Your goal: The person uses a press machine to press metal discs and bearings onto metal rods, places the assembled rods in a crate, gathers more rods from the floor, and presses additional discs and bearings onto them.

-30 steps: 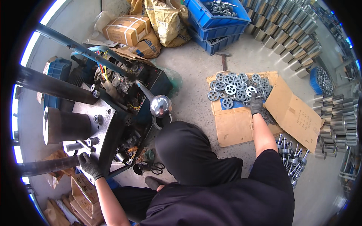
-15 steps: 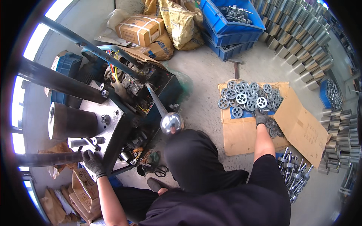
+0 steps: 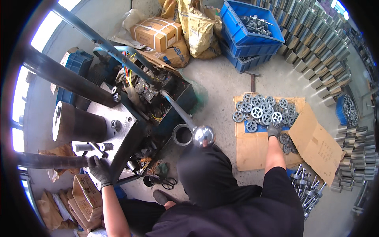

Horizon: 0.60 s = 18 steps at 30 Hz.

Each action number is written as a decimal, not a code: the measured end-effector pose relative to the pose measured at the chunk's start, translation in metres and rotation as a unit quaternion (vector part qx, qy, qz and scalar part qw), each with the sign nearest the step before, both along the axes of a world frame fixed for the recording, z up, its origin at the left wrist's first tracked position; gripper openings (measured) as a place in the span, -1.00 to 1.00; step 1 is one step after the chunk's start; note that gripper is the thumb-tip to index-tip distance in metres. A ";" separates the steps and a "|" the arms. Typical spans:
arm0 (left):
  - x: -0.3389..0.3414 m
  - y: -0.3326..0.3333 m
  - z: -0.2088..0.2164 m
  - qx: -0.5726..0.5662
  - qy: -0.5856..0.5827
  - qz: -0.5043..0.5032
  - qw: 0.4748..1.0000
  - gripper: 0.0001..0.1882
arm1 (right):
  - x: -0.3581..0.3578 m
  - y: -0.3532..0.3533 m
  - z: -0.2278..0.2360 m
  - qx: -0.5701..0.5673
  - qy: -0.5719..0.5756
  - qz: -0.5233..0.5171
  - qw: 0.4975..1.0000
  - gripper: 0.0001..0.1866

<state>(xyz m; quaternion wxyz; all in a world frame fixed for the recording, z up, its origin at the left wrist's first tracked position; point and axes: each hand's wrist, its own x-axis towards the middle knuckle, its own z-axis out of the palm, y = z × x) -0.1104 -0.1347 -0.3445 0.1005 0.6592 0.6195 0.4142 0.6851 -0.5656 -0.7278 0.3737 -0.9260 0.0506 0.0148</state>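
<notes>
My left hand (image 3: 99,172), in a dark glove, lies with its fingers stretched out on the near edge of the machine's metal plate (image 3: 91,115). Right by it is the end of a thick dark post (image 3: 59,161); short metal cylinders lie a little farther up the plate. My right hand (image 3: 273,131), gloved too, reaches into a pile of grey spoked metal discs (image 3: 256,112) on flattened cardboard (image 3: 252,152). Its fingers are closed at a disc on the pile's near side, partly hidden among the others.
A lever with a shiny ball (image 3: 203,136) juts from the machine, above a metal ring (image 3: 182,135). Beyond stand stacked blue crates (image 3: 237,37), sacks and a carton (image 3: 156,33). A hammer (image 3: 253,81) lies past the discs. Steel cylinders (image 3: 312,59) line the right, metal rods (image 3: 308,189) nearer.
The view has shifted, so most of the scene sits lower and farther right. The metal ring beside the lever's ball now shows. Both hands stay at nearly the same places.
</notes>
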 end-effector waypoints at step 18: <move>-0.011 -0.002 -0.004 0.000 -0.176 -0.015 0.984 -0.90 | -0.121 0.081 0.056 -0.032 0.075 0.069 0.994 -0.56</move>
